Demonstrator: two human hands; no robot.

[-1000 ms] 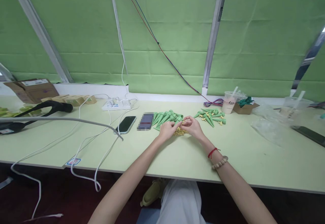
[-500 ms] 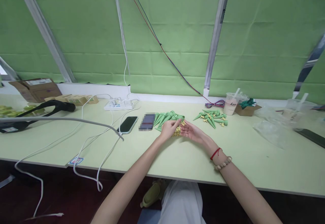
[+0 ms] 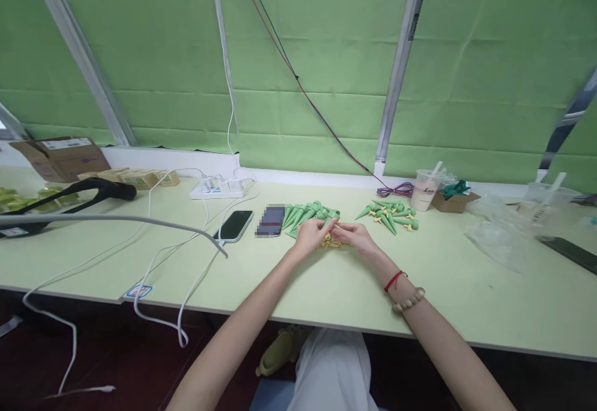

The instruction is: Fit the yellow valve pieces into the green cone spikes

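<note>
My left hand (image 3: 310, 237) is closed on a green cone-shaped spike (image 3: 333, 213), whose wide end shows above my thumb. My right hand (image 3: 356, 237) pinches at the same spot, on what looks like a small yellow valve (image 3: 336, 224); fingers hide most of it. Below the hands lies a pile of small yellow valves (image 3: 330, 243), partly covered. Several green spikes (image 3: 298, 214) lie side by side behind and left of my left hand. To the right is a second group of green spikes (image 3: 386, 217) with yellow valves on them.
Two phones (image 3: 236, 226) (image 3: 270, 221) lie left of the spikes, near a white power strip (image 3: 217, 189) and loose cables. On the right stand a drink cup (image 3: 423, 192), a small cardboard box (image 3: 454, 202) and a clear plastic bag (image 3: 497, 237). A larger carton (image 3: 65, 159) sits far left.
My right hand has gone from open with fingers stretched to a pinch against my left fingertips. My left hand stays almost in place, and the view has shifted slightly.
</note>
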